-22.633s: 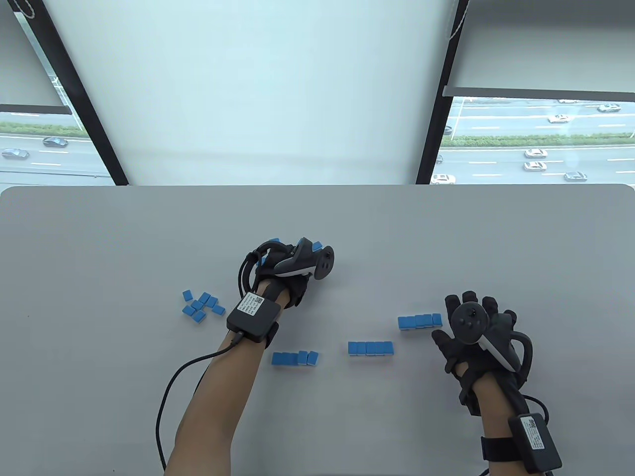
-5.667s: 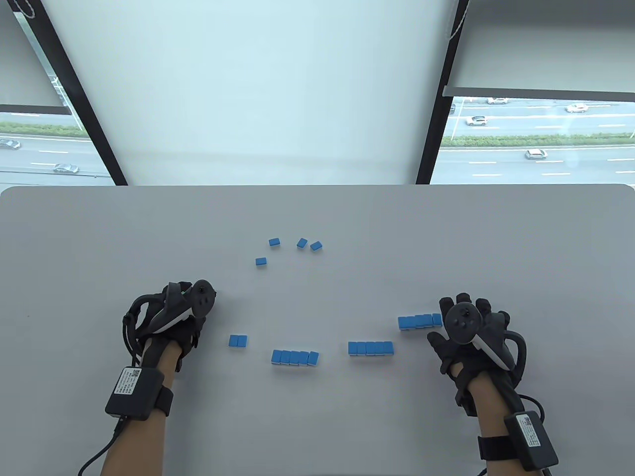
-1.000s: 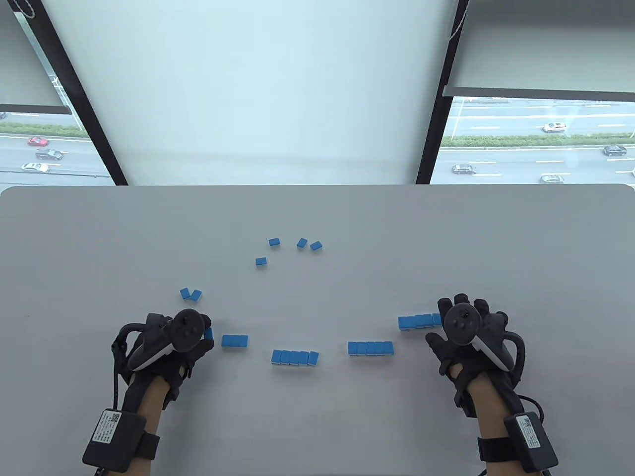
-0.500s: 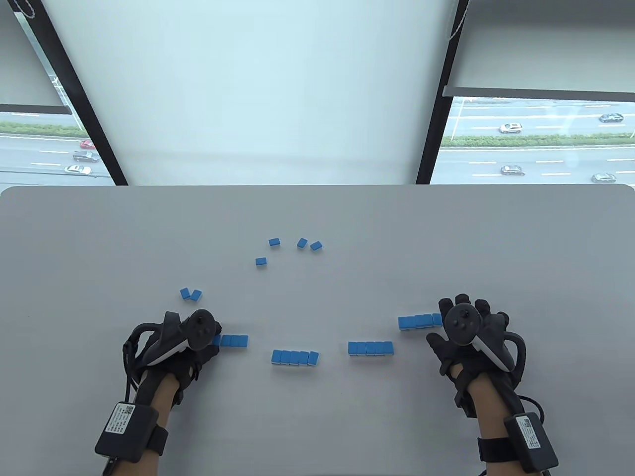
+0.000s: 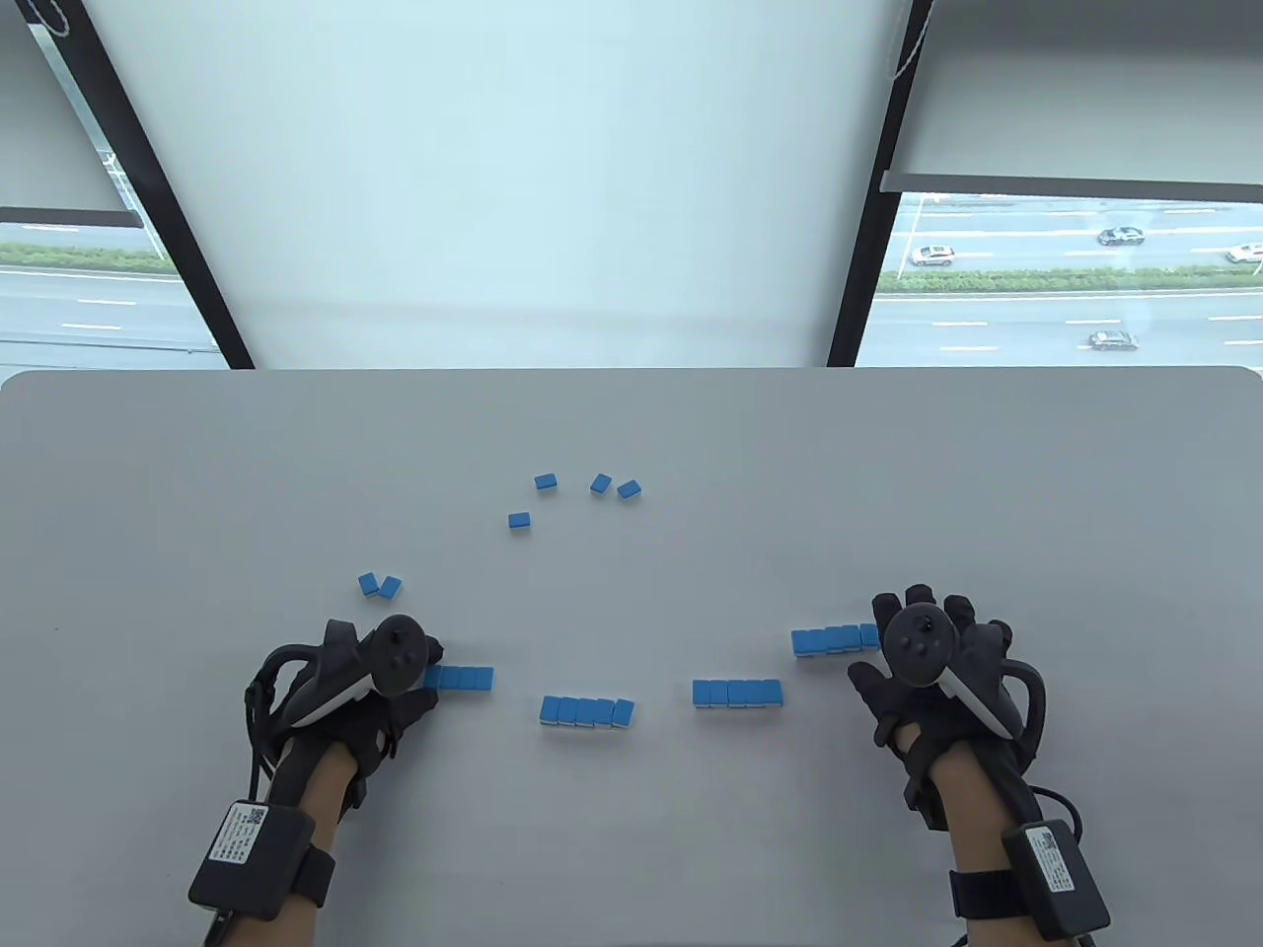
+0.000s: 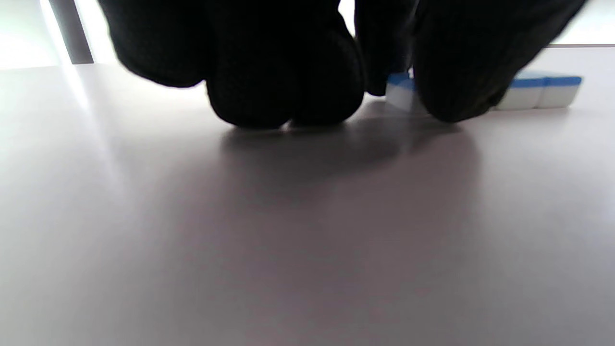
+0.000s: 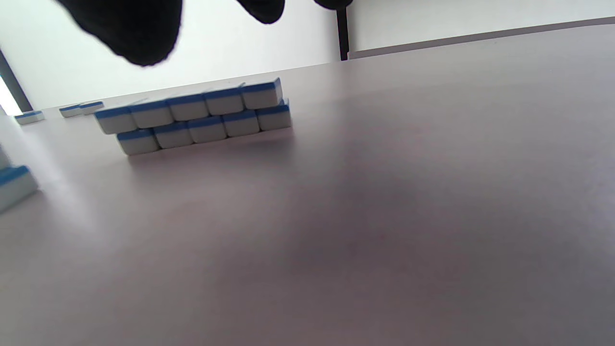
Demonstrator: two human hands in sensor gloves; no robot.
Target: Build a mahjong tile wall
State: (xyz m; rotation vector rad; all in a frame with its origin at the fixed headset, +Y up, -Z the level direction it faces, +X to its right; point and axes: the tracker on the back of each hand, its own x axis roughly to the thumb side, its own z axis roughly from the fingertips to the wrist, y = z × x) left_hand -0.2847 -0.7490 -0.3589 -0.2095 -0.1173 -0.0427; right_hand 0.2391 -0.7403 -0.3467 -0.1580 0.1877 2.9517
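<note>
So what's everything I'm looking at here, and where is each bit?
Table: one, grey, fills the lower part of the table view.
Tile rows: four, blue on white; left row at the left hand, middle rows and, right row, stacked two high, beside the right hand.
Tile pair: two, blue, behind the left hand.
Loose tiles: four, blue, scattered mid-table.
Windows: road and cars outside, beyond the table.
Left hand: black glove, fingers touching the left row's end.
Right hand: black glove, spread flat.

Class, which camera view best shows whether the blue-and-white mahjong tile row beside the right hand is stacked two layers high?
The right wrist view: side-on, the blue-and-white mahjong tile row shows two layers. The table view shows only tops; the left wrist view misses it.
</note>
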